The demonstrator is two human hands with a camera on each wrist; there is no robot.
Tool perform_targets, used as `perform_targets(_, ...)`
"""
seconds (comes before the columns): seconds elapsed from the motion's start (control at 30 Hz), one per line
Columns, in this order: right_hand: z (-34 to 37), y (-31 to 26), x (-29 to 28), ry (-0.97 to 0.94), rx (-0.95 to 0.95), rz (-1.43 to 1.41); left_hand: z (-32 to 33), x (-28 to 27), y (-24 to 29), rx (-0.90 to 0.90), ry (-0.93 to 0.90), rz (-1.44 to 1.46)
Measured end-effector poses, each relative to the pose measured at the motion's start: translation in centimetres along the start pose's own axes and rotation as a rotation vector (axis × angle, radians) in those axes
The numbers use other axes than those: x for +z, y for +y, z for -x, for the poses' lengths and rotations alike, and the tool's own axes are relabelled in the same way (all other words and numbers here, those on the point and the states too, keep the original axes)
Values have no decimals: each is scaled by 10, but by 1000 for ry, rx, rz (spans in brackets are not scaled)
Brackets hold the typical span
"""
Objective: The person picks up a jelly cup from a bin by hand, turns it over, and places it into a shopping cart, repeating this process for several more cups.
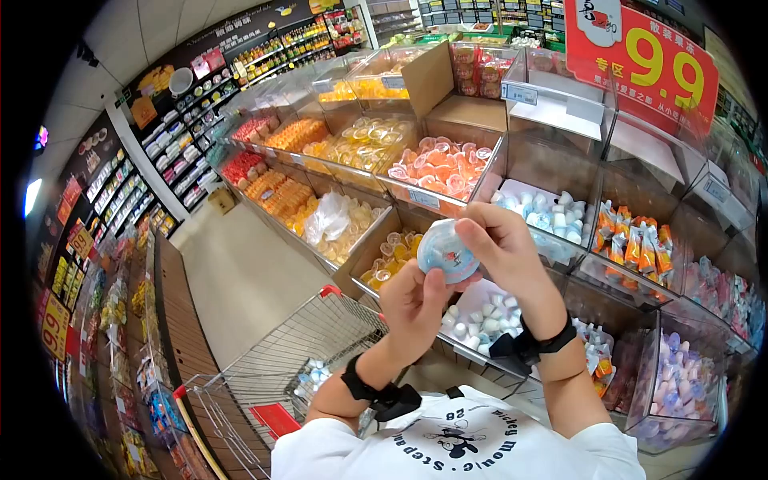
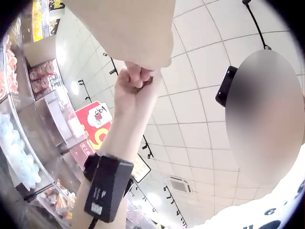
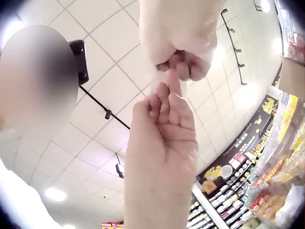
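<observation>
Between both hands is a small round jelly cup (image 1: pixel 448 254), pale blue and clear, with a printed film lid facing up toward the head camera. My left hand (image 1: pixel 410 310) holds it from the lower left, thumb at the near rim. On the upper right side, my right hand (image 1: pixel 506 244) pinches the rim between thumb and curled fingers. In the left wrist view the right hand (image 2: pixel 131 90) shows with bent fingers, and the cup is hidden there. The right wrist view shows the left hand (image 3: pixel 167 131) with its fingertips close to the right hand (image 3: pixel 178 33).
Clear bins of orange jelly cups (image 1: pixel 444 168), yellow cups (image 1: pixel 372 144) and white-blue cups (image 1: pixel 484 320) fill the stand ahead. A wire shopping cart (image 1: pixel 276 340) with a few packs (image 1: pixel 310 378) stands at left. A red price sign (image 1: pixel 648 68) rises at upper right.
</observation>
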State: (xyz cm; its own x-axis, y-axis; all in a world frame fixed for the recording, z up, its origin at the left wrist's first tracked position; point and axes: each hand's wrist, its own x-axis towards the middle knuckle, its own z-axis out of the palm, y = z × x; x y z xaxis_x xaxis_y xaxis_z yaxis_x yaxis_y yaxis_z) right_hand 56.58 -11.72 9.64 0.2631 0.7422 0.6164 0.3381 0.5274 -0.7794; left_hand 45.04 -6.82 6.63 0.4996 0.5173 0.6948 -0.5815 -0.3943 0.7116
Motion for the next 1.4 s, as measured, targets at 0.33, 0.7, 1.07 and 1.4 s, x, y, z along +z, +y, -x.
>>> perform_targets(0.33, -17, -15, -13, -288, 61, -231, -1, 17, -21, 194, 73, 293)
perform_targets(0.7, -14, -20, -16, -296, 88, -270, 0, 19, -25, 219, 92, 54)
perform_targets(1.07, -18, 7, -10, -274, 80, -258, 9, -3, -48, 226, 43, -39)
perform_targets(1.4, 108, 238, -19, 257, 544, 316, 58, -74, -194, -643, -625, -424)
